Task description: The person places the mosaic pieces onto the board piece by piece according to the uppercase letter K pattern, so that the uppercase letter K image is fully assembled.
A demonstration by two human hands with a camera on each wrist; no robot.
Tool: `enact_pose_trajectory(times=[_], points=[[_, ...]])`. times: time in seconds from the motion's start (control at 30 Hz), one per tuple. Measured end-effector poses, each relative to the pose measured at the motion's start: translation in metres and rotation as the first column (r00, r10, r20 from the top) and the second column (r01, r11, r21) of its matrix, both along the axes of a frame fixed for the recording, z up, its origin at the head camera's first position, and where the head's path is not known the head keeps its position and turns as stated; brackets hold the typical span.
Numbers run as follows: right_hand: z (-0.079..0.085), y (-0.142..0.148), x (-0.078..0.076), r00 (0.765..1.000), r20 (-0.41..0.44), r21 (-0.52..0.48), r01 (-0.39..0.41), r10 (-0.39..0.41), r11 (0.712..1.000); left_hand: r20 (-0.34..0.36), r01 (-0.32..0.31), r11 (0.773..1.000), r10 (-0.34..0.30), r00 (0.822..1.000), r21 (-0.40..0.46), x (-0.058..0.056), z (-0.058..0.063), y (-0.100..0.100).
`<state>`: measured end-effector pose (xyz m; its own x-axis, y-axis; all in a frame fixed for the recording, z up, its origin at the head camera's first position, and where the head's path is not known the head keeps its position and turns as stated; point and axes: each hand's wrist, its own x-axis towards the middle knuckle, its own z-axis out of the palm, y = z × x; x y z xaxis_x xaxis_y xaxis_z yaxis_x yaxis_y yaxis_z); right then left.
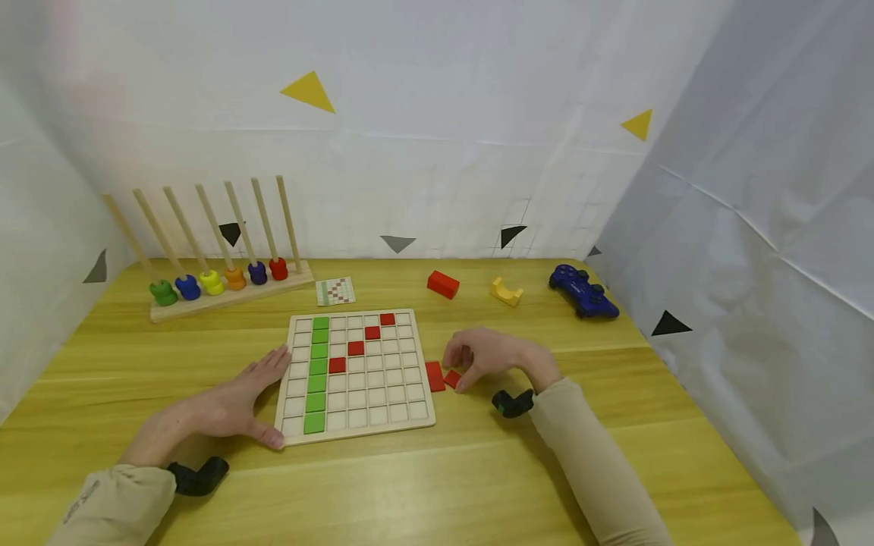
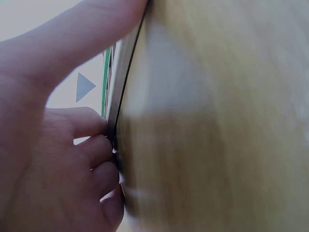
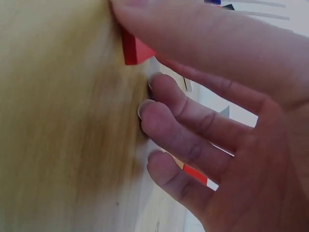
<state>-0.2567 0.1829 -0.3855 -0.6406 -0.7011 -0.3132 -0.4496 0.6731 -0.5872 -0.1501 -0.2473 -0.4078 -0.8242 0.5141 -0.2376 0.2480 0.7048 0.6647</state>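
Observation:
A wooden grid board (image 1: 413, 420) lies on the table, with a column of green tiles (image 1: 317, 367) and several red tiles (image 1: 356, 348) on a diagonal. My left hand (image 1: 228, 398) rests at its left edge, fingers stretched along the side and thumb at the near corner; the left wrist view shows the fingertips (image 2: 110, 166) against the board's side. Right of the board, my right hand (image 1: 493, 355) pinches a small red tile (image 3: 137, 50) between thumb and index finger, the other fingers loosely bent. Beside it, more red tiles (image 1: 435, 377) lie against the board's right edge.
Behind the board are a small pattern card (image 1: 335, 291), a red block (image 1: 443, 284) and a yellow curved block (image 1: 506, 292). A peg stand (image 1: 232, 292) with coloured beads stands back left. A blue game controller (image 1: 583, 290) lies back right, near the table's edge.

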Motion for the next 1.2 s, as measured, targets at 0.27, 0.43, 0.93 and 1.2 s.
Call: enact_pose_trajectory(times=[0.27,0.43,0.93,1.2], points=[[-0.002,0.006,-0.004,0.999,-0.014,-0.022,0.032,-0.032,0.999,0.006,-0.006,1.000,0.006,1.000,-0.021,0.000,0.001,0.002],[-0.002,0.012,-0.006,0.999,-0.050,-0.018,0.009,-0.010,1.000,0.004,-0.003,1.000,0.003,1.000,-0.018,0.000,0.001,0.002],[-0.003,0.011,-0.007,0.990,-0.100,0.021,0.105,-0.103,0.994,-0.010,-0.001,1.000,0.001,1.000,-0.018,-0.001,0.000,0.001],[-0.005,0.011,-0.007,0.987,-0.141,-0.002,0.072,-0.072,0.997,-0.015,0.004,1.000,-0.004,1.000,-0.023,-0.001,0.000,0.001]])
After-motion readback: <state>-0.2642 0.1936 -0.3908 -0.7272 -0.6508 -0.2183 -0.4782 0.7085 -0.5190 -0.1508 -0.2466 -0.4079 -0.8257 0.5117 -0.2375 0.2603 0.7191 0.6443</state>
